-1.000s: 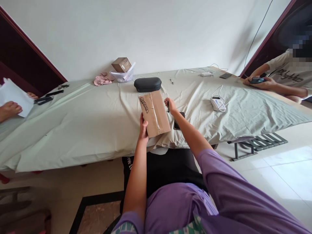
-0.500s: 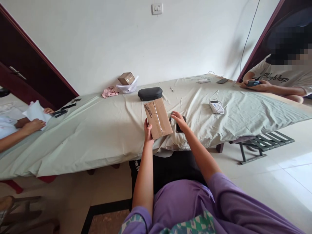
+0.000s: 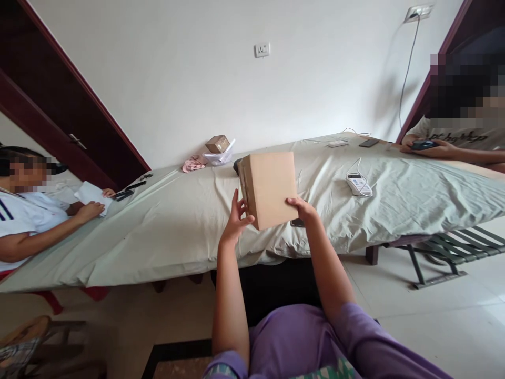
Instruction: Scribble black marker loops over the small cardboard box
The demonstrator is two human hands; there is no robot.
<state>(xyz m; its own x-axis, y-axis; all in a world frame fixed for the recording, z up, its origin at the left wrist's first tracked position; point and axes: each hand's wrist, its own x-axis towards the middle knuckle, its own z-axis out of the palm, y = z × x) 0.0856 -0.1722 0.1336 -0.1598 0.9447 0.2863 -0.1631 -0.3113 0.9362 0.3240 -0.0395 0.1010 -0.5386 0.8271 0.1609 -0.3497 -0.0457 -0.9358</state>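
A cardboard box [image 3: 274,189] is held up over the cloth-covered table, its plain brown face turned toward me and its taped side angled left. My right hand [image 3: 303,207] grips the lower right edge, thumb on the front and the other fingers hidden behind. At the lower left corner, my left hand [image 3: 235,221] has its thumb and fingers spread apart, the thumb close against the box edge. Behind the box, only the end of a black case [image 3: 236,166] shows. A dark phone [image 3: 298,222] is mostly covered by the box and my right hand.
A small carton [image 3: 218,143] rests on a plastic-wrapped container beside a pink cloth [image 3: 193,164]. Right of me lies a white device with a cable [image 3: 359,185]. One person sits left holding white paper [image 3: 93,196]; another at right holds a dark object [image 3: 424,144].
The box has been turned from its taped, scribbled face to a plain face. My right hand has left the spot beside the phone and taken hold of the box; my left fingers have loosened.
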